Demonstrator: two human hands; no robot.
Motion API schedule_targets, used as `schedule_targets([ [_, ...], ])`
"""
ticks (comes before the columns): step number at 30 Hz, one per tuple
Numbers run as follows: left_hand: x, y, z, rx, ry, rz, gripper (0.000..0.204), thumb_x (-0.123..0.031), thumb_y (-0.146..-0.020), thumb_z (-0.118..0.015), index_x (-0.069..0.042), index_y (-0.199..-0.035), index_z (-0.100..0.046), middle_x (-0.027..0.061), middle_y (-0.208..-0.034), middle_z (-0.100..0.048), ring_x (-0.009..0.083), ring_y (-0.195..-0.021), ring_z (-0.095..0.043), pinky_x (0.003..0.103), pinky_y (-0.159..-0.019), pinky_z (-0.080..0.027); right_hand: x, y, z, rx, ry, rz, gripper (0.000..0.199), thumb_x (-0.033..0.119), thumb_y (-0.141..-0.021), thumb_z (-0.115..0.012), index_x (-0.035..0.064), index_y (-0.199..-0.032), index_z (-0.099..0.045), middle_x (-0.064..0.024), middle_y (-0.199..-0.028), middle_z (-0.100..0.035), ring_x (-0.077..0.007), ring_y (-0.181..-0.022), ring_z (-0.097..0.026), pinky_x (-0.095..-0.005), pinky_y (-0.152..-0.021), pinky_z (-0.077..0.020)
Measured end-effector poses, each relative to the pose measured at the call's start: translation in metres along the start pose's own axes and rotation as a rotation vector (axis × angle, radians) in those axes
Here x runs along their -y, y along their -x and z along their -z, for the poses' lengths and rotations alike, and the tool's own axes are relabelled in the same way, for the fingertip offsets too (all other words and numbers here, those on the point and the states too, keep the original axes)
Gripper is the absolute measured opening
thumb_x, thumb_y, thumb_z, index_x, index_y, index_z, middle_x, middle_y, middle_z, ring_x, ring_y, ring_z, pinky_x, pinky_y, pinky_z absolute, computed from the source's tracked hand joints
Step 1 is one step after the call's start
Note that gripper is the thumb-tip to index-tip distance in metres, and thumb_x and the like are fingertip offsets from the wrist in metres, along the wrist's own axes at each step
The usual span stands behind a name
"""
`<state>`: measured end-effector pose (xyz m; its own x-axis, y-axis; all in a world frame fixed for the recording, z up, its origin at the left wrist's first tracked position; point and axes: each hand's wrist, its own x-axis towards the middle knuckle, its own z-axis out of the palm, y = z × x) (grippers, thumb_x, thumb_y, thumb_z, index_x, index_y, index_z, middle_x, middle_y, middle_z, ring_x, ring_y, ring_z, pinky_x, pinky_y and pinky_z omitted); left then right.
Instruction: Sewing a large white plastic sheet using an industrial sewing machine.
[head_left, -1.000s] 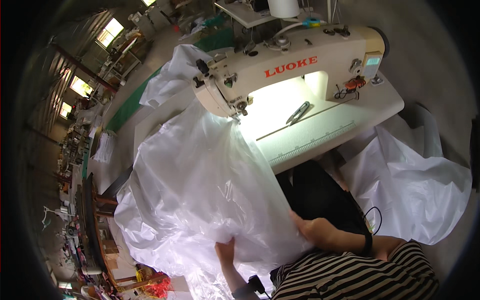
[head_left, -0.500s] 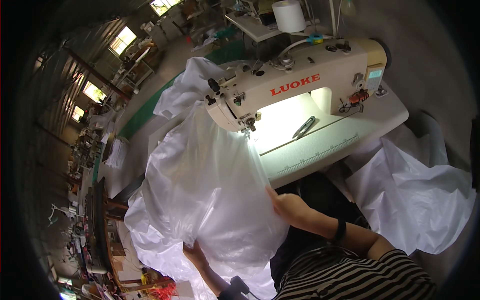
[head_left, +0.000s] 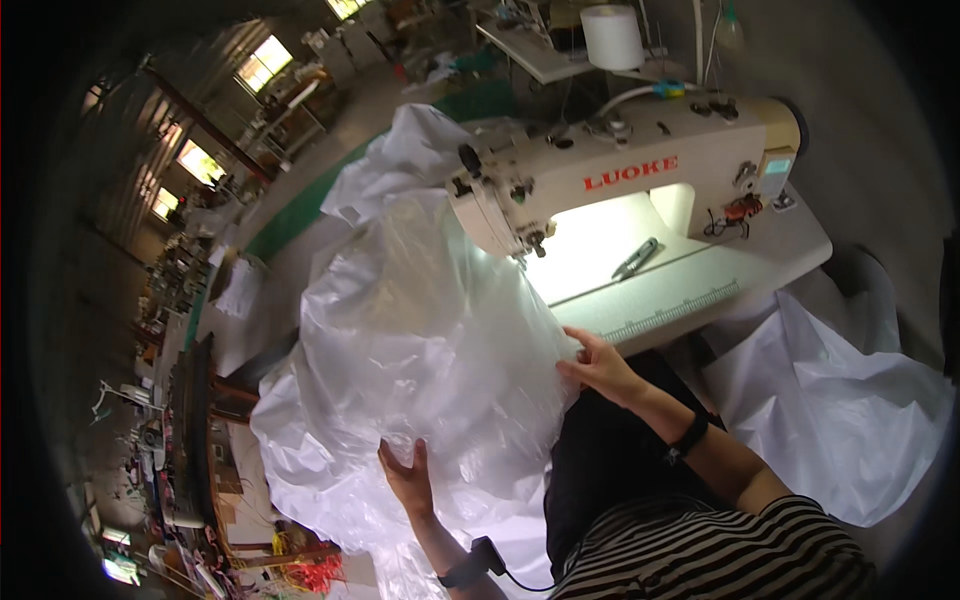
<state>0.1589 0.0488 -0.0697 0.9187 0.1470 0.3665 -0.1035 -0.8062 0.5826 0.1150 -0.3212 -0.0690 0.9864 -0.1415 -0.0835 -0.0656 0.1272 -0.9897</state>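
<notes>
A large sheet of thin white plastic-like material (head_left: 440, 330) drapes in folds from under the needle end of a sewing machine (head_left: 630, 165) down toward my lap. My left hand (head_left: 407, 480) rests over the lower part of the sheet, thumb and fingers spread with nothing gripped between them. At the sheet's right edge, just below the machine bed, my right hand (head_left: 607, 372) has its thumb and forefinger apart against the material. Grey thread snips (head_left: 635, 259) lie on the lit machine bed, right of the needle.
A white thread cone (head_left: 612, 38) stands behind the machine. More white sheeting (head_left: 830, 410) hangs at the right, beyond my right forearm. Red and yellow strands (head_left: 312, 570) lie at the lower left. Another work table (head_left: 540, 55) stands at the back.
My left hand has let go of the bunched sheet and spread its fingers. My right hand has loosened from a pinch at the edge. The view has shifted, moving the machine rightward in the picture.
</notes>
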Motion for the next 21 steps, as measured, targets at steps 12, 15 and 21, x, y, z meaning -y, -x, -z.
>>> schedule_targets([
  [12, -0.009, -0.015, 0.048, -0.024, 0.124, 0.074, 0.042, -0.002, -0.083, -0.071, 0.010, -0.120, -0.057, 0.0223, -0.111, -0.067, 0.0300, -0.097, -0.065, 0.038, -0.088, -0.050, -0.018, 0.143, 0.019, 0.363, -0.178, -0.379, 0.025, 0.021, -0.093, -0.068, -0.0004, -0.106, -0.065, -0.0046, -0.092, -0.068, -0.0118, -0.086, -0.065, -0.0280, -0.082, -0.0532],
  [15, -0.011, -0.027, 0.053, -0.068, 0.034, -0.059, 0.037, -0.002, -0.083, -0.069, 0.010, -0.116, -0.059, 0.0232, -0.107, -0.068, 0.0336, -0.094, -0.067, 0.039, -0.086, -0.051, -0.014, 0.158, 0.026, 0.390, -0.226, -0.465, 0.020, 0.019, -0.093, -0.068, 0.0013, -0.101, -0.065, -0.0034, -0.085, -0.066, -0.0104, -0.080, -0.064, -0.0269, -0.077, -0.0542],
  [21, 0.000, -0.024, 0.059, 0.061, 0.054, -0.018, 0.047, -0.003, -0.084, -0.069, 0.012, -0.125, -0.052, 0.0253, -0.120, -0.063, 0.0351, -0.106, -0.062, 0.040, -0.096, -0.046, -0.026, 0.137, 0.026, 0.277, -0.071, -0.394, 0.039, 0.027, -0.098, -0.059, 0.0023, -0.128, -0.056, -0.0059, -0.113, -0.063, -0.0120, -0.100, -0.058, -0.0268, -0.088, -0.0482],
])
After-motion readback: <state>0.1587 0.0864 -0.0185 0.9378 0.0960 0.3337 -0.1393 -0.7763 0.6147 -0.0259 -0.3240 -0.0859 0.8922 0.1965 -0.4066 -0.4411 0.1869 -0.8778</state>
